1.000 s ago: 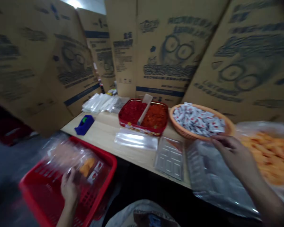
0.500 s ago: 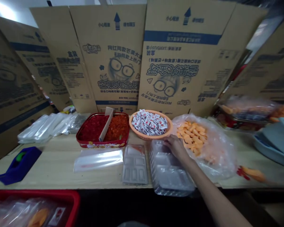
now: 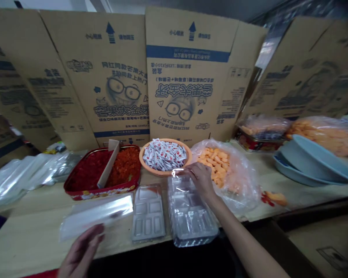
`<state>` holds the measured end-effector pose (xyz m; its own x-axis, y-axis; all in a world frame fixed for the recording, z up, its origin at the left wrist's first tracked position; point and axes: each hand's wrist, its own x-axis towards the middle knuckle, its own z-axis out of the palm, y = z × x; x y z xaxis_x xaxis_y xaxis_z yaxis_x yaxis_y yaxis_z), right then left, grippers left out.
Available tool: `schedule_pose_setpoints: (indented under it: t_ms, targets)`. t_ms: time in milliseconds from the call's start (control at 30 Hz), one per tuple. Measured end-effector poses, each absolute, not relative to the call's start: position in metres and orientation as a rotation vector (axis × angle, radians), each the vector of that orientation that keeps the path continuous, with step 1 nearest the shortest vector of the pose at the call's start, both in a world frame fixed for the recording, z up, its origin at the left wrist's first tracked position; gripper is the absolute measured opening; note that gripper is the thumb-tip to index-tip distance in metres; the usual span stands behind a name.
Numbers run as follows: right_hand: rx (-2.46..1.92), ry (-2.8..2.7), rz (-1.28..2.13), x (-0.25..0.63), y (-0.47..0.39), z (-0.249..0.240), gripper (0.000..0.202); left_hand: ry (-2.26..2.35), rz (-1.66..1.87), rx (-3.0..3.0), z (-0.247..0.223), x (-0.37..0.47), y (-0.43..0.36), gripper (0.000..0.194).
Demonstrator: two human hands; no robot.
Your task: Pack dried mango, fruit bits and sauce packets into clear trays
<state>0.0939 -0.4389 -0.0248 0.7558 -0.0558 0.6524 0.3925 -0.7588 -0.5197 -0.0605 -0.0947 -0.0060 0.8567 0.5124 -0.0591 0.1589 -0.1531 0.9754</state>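
My right hand (image 3: 201, 178) is closed at the far edge of a stack of clear plastic trays (image 3: 190, 216), fingers pinching the top tray's rim. My left hand (image 3: 85, 247) is at the lower left, slightly blurred, its fingers apart and holding nothing, just in front of flat clear bags (image 3: 95, 216). Between the hands a single compartment tray (image 3: 148, 212) lies on the table. Behind the trays sits an orange basket (image 3: 145, 164) of small white and red packets (image 3: 164, 154). Orange pieces (image 3: 216, 164) lie in an open plastic bag (image 3: 243, 181) right of my right hand.
A red tin (image 3: 101, 193) with a cardboard divider holds dark red and orange-red pieces. More clear bags (image 3: 31, 173) lie at left. Blue basins (image 3: 313, 162) and a bag of orange pieces (image 3: 327, 133) stand at right. Cardboard boxes (image 3: 188, 77) wall off the back.
The view has turned right, shifting the table contents left. My left hand has come into view at the lower left. My right hand remains at the tray stack's far edge.
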Motion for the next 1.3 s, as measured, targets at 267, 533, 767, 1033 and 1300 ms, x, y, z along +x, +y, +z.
schedule_pose_setpoints:
  t_ms: [267, 533, 767, 1033, 1300]
  targets:
    - [-2.309, -0.527, -0.824, 0.091, -0.431, 0.006, 0.019, 0.093, -0.527, 1.119, 0.017, 0.012, -0.254, 0.079]
    - [-2.736, 0.592, -0.453, 0.145, -0.558, -0.071, 0.023, 0.235, -0.615, 1.093, 0.0, 0.021, -0.251, 0.073]
    - [-2.778, 0.65, -0.42, 0.156, -0.564, -0.083, 0.03, 0.203, -0.684, 1.085, -0.005, 0.022, -0.25, 0.068]
    - [-2.129, -0.659, -0.71, 0.107, -0.499, -0.022, 0.017, 0.164, -0.757, 1.069, 0.001, 0.032, -0.249, 0.071]
    - [-2.074, -1.168, -0.42, 0.077, -0.448, -0.004, 0.032, 0.143, -0.711, 1.053, -0.004, 0.033, -0.243, 0.065]
